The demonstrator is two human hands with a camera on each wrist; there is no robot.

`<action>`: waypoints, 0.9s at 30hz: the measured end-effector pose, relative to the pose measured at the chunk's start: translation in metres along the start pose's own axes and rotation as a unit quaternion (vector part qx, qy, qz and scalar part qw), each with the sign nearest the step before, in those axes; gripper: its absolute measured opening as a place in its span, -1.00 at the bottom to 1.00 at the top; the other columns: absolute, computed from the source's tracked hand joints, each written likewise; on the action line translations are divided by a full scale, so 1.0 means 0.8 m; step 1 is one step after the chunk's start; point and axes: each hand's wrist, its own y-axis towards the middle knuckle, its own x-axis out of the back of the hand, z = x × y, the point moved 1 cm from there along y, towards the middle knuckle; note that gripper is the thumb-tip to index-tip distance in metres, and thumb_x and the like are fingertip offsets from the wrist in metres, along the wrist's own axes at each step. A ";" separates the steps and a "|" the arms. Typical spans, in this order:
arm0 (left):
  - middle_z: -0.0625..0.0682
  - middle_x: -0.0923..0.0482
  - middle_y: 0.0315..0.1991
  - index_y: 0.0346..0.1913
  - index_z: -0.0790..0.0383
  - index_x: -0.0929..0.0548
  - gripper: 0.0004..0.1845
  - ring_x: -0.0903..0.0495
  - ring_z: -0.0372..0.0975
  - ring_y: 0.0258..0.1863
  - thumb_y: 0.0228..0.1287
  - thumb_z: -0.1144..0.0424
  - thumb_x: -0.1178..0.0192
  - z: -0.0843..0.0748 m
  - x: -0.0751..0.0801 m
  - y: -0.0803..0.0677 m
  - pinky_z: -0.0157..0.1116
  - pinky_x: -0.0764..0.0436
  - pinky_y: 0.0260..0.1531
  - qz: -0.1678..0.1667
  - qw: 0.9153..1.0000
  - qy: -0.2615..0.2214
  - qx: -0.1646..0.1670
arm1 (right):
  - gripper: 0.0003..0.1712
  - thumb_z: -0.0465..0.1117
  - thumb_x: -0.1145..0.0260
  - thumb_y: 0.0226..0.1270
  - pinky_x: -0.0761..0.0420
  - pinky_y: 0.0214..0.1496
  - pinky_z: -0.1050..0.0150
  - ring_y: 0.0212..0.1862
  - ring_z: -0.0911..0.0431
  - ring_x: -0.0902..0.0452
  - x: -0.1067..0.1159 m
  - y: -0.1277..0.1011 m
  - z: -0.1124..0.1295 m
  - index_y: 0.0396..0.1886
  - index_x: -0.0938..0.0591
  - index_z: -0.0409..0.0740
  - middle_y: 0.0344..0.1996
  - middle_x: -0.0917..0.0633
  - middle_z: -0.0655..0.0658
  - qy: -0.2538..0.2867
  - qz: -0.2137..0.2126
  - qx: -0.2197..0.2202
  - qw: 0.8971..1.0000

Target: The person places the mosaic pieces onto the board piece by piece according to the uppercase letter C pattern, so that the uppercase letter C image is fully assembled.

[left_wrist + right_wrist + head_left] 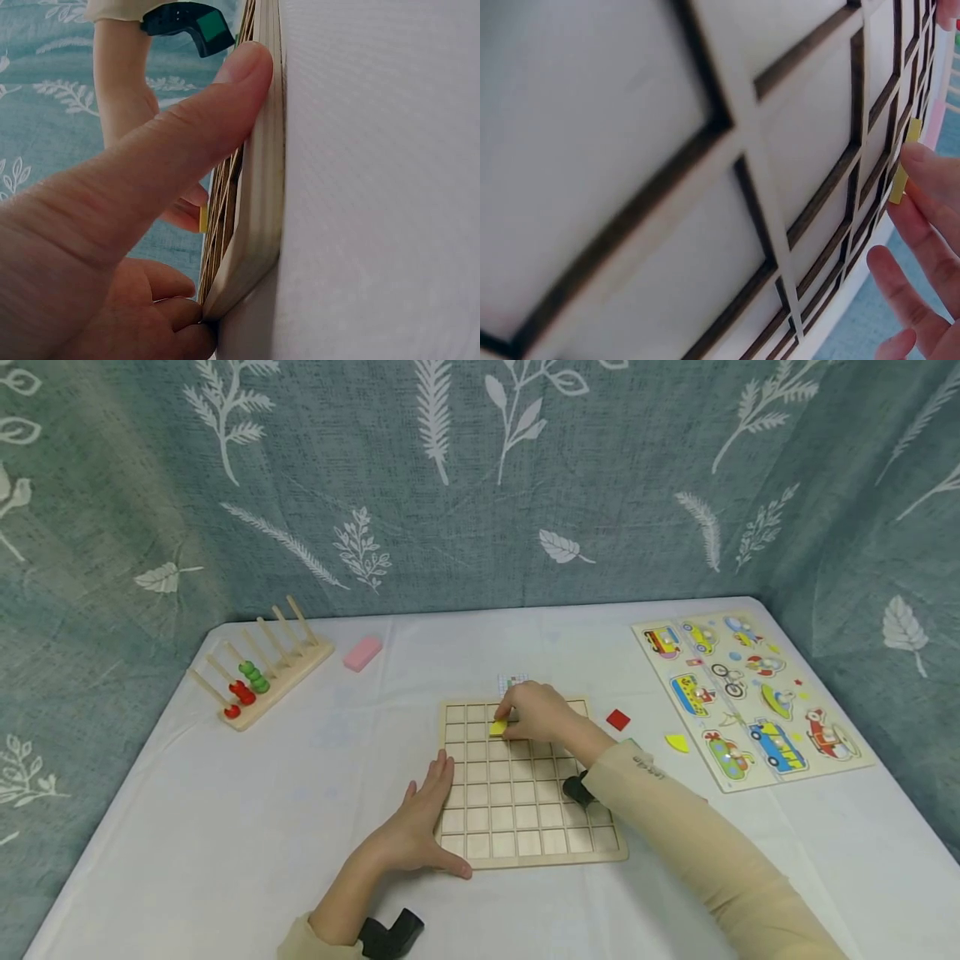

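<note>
A wooden grid board [525,862] with square cells lies on the white table. My right hand [538,712] reaches over its far part and pinches a small yellow tile [497,727] between thumb and fingers. In the right wrist view the yellow tile [906,161] stands at the grid, held by the fingertips. My left hand [416,827] rests against the board's near left corner, its fingers extended along the left side and the thumb on the front edge. The left wrist view shows the thumb [187,120] lying across the board's edge [262,165].
A red square tile [618,719] and a yellow quarter-round tile [677,742] lie right of the board. Farther right is a picture puzzle board [750,693]. At the back left stand a peg rack [288,681] with red and green beads and a pink block [363,654]. A small printed card [512,681] lies behind the grid.
</note>
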 end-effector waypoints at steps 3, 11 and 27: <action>0.21 0.44 0.42 0.39 0.44 0.21 0.44 0.37 -0.01 0.39 -0.49 0.03 -0.58 -0.001 0.001 0.000 0.07 0.31 0.29 0.001 1.000 -0.001 0.000 | -0.72 -0.18 -0.43 0.03 -0.48 0.03 0.15 -0.02 0.06 -0.53 -0.002 0.001 0.000 -0.21 -0.71 -0.10 -0.16 -0.68 -0.03 -0.001 0.002 -0.005 1.000; 0.22 0.44 0.42 0.39 0.45 0.21 0.44 0.37 -0.01 0.40 -0.49 0.04 -0.58 -0.001 0.002 -0.002 0.07 0.32 0.29 0.002 1.000 -0.005 0.001 | -0.72 -0.19 -0.44 0.01 -0.43 0.11 0.14 0.02 0.05 -0.50 -0.003 0.003 0.000 -0.21 -0.71 -0.10 -0.16 -0.68 -0.03 0.002 0.004 -0.011 1.000; 0.22 0.44 0.42 0.39 0.45 0.22 0.44 0.38 -0.01 0.39 -0.49 0.04 -0.58 0.000 0.001 -0.001 0.08 0.31 0.28 0.002 1.000 -0.002 -0.001 | -0.69 -0.18 -0.45 -0.01 -0.48 0.03 0.17 -0.01 0.07 -0.52 -0.004 0.000 -0.001 -0.19 -0.70 -0.09 -0.15 -0.67 -0.03 0.021 0.004 -0.014 1.000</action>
